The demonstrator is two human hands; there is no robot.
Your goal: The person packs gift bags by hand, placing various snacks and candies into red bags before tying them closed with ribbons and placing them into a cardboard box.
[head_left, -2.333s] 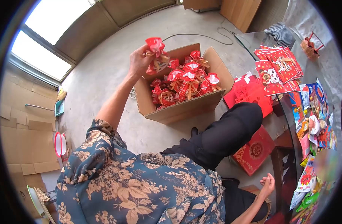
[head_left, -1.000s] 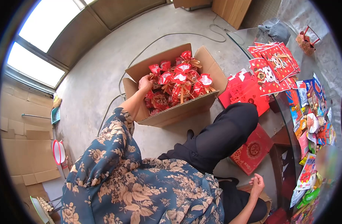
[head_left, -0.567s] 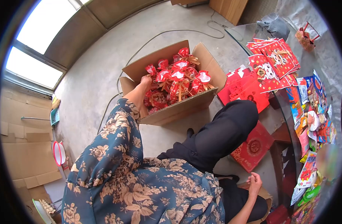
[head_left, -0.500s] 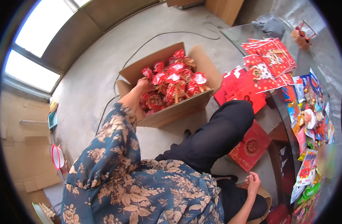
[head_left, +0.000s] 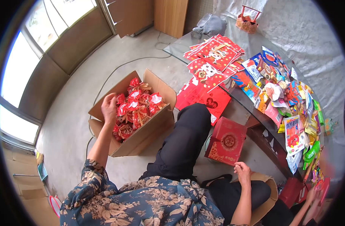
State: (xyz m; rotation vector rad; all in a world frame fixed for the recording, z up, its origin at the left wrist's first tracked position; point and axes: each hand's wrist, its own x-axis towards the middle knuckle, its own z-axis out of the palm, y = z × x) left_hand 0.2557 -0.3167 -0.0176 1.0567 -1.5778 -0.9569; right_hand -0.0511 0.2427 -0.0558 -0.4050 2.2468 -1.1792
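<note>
red bags with ribbon ties crowd together inside an open cardboard box on the floor. the left hand is at the box's left side, fingers bent; i cannot tell whether they pinch anything. the right hand, near a red carton, curls loosely; whether its fingertips meet is unclear. farther right, snack packets lie heaped on a glass table.

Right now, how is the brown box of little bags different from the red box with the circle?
The brown box is open, while the red box looks shut. The brown box looks bigger than the red box. The brown box's outside looks plain; the red box is printed with a circle. Both have flat sides.
</note>
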